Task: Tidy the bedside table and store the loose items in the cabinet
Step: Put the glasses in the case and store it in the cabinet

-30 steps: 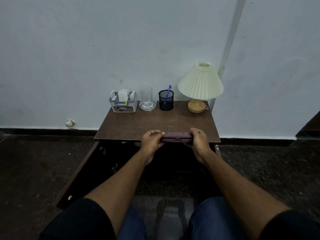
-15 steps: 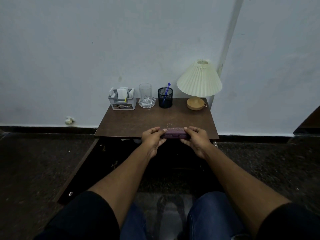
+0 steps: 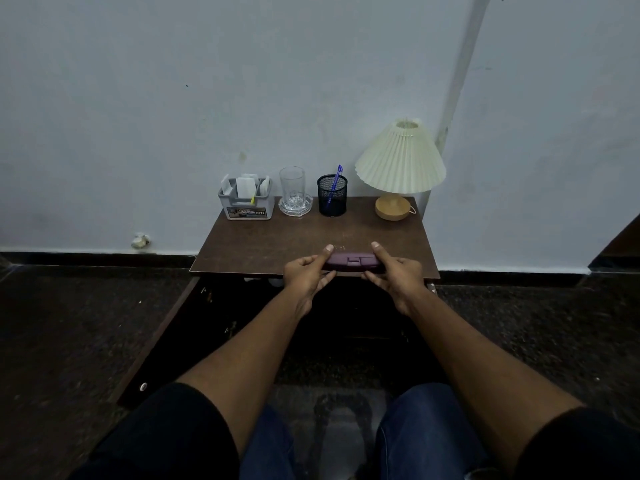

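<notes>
Left hand [image 3: 306, 275] and right hand [image 3: 394, 277] each curled round one end of a purple oblong hard case [image 3: 351, 263], thumbs on top, fingers underneath; case held level and crosswise at the front edge of the brown wooden tabletop [image 3: 277, 244], small clasp facing the camera; resting on the wood or just above it, impossible to tell.

Along the back edge, against the pale wall, from left to right: grey plastic organiser box [image 3: 246, 206] stuffed with white packets, label on its front reading "OPEL", smaller print beside it too fine to read; clear drinking glass [image 3: 292, 181] standing in a cut-glass dish [image 3: 295, 207]; black mesh pen cup [image 3: 331, 199] with one blue pen [image 3: 336, 176] leaning in it; table lamp [image 3: 400, 157] with a cream pleated shade on a round wooden base.

Below the tabletop, dark cabinet door [image 3: 156, 344] swung open to the left, interior in shadow; both forearms stretched across the opening; blue jeans at the bottom of the view.
</notes>
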### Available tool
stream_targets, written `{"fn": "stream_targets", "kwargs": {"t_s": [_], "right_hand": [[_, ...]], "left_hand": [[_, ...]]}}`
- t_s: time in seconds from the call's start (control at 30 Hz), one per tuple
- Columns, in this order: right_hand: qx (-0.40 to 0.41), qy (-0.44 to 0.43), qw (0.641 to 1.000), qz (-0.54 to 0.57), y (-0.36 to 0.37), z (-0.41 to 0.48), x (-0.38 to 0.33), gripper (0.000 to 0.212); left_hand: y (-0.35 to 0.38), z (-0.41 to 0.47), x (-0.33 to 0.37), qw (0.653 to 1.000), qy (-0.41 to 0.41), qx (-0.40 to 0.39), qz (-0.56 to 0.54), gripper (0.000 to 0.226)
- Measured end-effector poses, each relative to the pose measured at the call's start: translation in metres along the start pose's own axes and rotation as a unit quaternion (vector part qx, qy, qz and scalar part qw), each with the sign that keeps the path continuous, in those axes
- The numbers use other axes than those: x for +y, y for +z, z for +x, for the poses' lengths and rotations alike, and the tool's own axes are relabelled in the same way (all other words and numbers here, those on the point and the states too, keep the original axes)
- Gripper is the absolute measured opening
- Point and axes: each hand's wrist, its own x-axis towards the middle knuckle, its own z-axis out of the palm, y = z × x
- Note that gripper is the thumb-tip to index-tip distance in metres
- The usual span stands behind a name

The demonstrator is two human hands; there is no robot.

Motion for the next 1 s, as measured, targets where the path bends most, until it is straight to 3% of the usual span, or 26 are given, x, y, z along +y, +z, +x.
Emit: {"fn": "stream_targets", "kwargs": {"t_s": [0.23,0.4,0.53,0.77,0.87,1.0], "right_hand": [[-0.030,-0.017,0.999,-0.032,-0.007,-0.002,0.008,0.038],[-0.038,-0.041,0.994,-0.091,-0.012,-0.006,0.016,0.033],[-0.037,-0.039,0.996,-0.073,-0.020,-0.014,0.020,0.032],[-0.033,-0.032,0.993,-0.107,-0.030,-0.035,0.028,0.013],[-0.025,-0.023,0.978,-0.205,-0.039,-0.039,0.032,0.017],[-0.004,-0.026,0.967,-0.253,-0.048,-0.041,0.039,0.036]], "left_hand": [[-0.007,-0.003,-0.001,0.999,-0.039,-0.021,0.019,0.019],[-0.017,-0.011,-0.006,0.996,-0.055,-0.048,0.060,0.030],[-0.021,-0.021,-0.011,0.997,-0.043,-0.049,0.052,0.036],[-0.027,-0.039,-0.025,0.997,-0.046,-0.027,0.058,0.023],[-0.035,-0.042,-0.034,0.996,-0.054,-0.007,0.075,0.022],[-0.038,-0.040,-0.048,0.992,-0.062,0.003,0.107,0.023]]}}
